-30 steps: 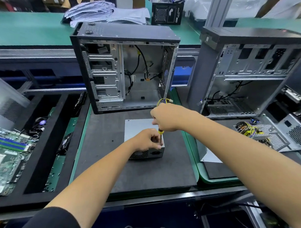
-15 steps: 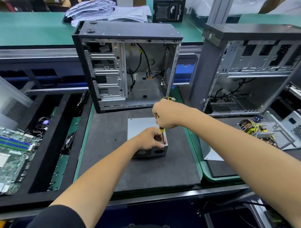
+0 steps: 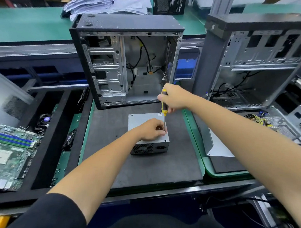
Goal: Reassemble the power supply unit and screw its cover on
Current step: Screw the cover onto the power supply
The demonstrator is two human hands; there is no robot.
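Head view shows the PSU [image 3: 148, 121] lying flat on the dark mat [image 3: 109, 146], near its centre, with its fan grille and power socket facing me at 6 o'clock. Its cover [image 3: 140, 117] is seated on top. My left hand [image 3: 152, 129] rests on the cover, fingers curled, fingertips gathered around the lower end of the screwdriver [image 3: 164, 107] shaft; whether they pinch a screw there I cannot tell, since the tip is hidden behind them. My right hand [image 3: 173, 99] is clamped around the yellow-and-black handle, holding the tool nearly upright, the handle leaning slightly toward 11 o'clock. The shaft comes down on the cover's right edge, at 3 o'clock of the PSU, about midway along that side. Screw heads are visible at the cover's 10 o'clock corner, at its 1 o'clock corner and at its 5 o'clock corner. I judge the current step to be driving a cover screw on the right edge, so reassembly is in its final fastening stage. The next move calls for steady downward pressure and rotation of the handle with the right hand, while the left keeps the tip centred and the PSU from sliding on the mat. Once the screw bites, the left fingers should release the shaft. An open case [image 3: 124, 63] stands at 12 o'clock just beyond the PSU, and a second case [image 3: 255, 58] stands at 2 o'clock. A motherboard [image 3: 8, 154] lies well apart at 9 o'clock.
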